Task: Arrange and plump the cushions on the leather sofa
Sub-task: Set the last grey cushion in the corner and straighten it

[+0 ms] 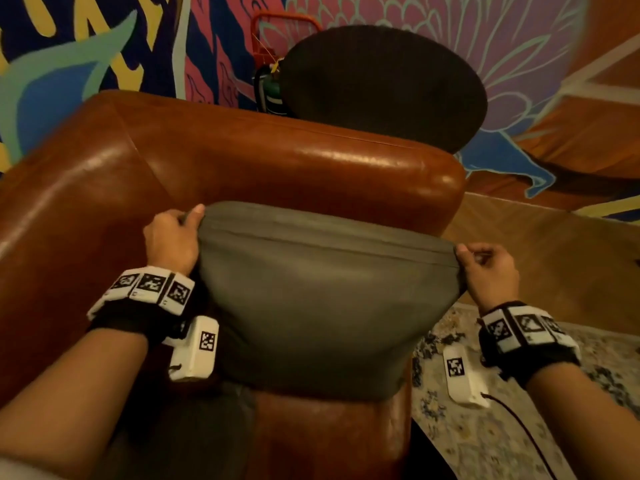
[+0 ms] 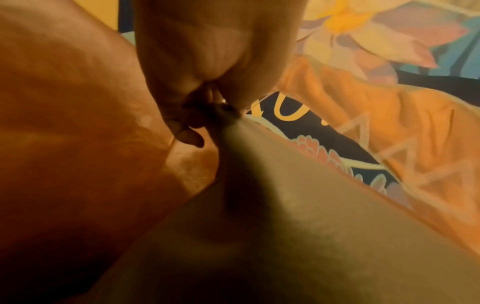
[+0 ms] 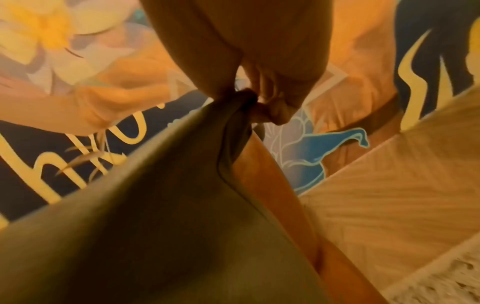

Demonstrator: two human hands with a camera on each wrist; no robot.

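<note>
**Cushion held by its two top corners above the sofa seat**

Hands at either end of a grey cushion (image 1: 304, 299) stretch its top seam taut. The left hand (image 1: 171, 239) pinches the upper left corner between thumb and curled fingers; the left wrist view shows that corner bunched to a point inside the pinch. The right hand (image 1: 488, 271) grips the upper right corner the same way, with the fabric gathered into its curled fingers. Both grips are narrow, closed on cloth alone rather than on the filling.

The cushion hangs in front of the backrest of a brown leather sofa (image 1: 277, 157), near the sofa's right end. Its lower edge meets the seat or sits just above it; which one cannot be told. A dark round cushion (image 1: 381, 84) stands behind the backrest, against a painted wall (image 1: 86, 46). A patterned rug (image 1: 485, 427) lies on the floor to the right.

The step looks like shaking the filling down and setting the cushion upright. To do it well, both corners should stay level so the seam runs straight. Short, even shakes would likely spread the filling. The base should land squarely on the seat, and the top should lean back against the leather before either pinch lets go.
</note>
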